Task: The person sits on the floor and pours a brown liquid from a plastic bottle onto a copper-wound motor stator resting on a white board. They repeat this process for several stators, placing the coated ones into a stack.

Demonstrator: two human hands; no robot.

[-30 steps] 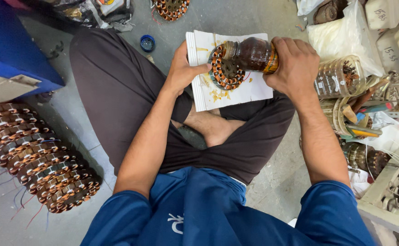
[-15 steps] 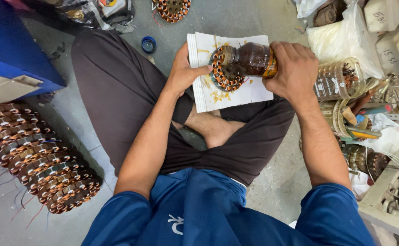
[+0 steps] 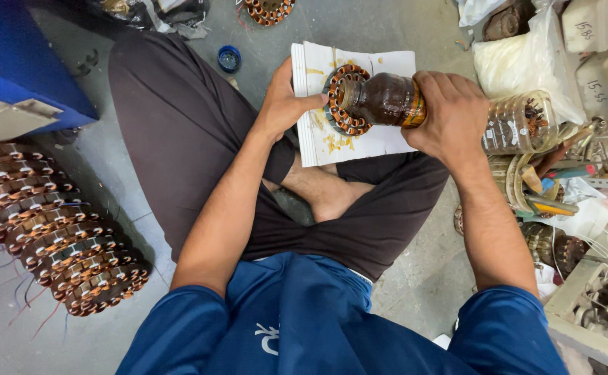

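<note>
Brown liquid is being poured from a bottle, gripped by the right hand, onto a coil ring pinched by the left hand; steady tilting is needed next.

Both hands reach forward, left hand curled, right hand clenched.

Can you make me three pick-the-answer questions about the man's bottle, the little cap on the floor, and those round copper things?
1. Where does the stained white paper sheet lie?
A) on the lap B) on a shelf C) in a box

2. What colour is the small round cap on the floor?
A) red B) blue C) yellow

3. How does the right hand hold the dark brown bottle?
A) upright B) tipped sideways C) upside down on the floor

Answers: 1 A, it rests across the crossed legs. 2 B, it is blue. 3 B, its mouth points at the round copper-wound ring that the left hand steadies.
</note>
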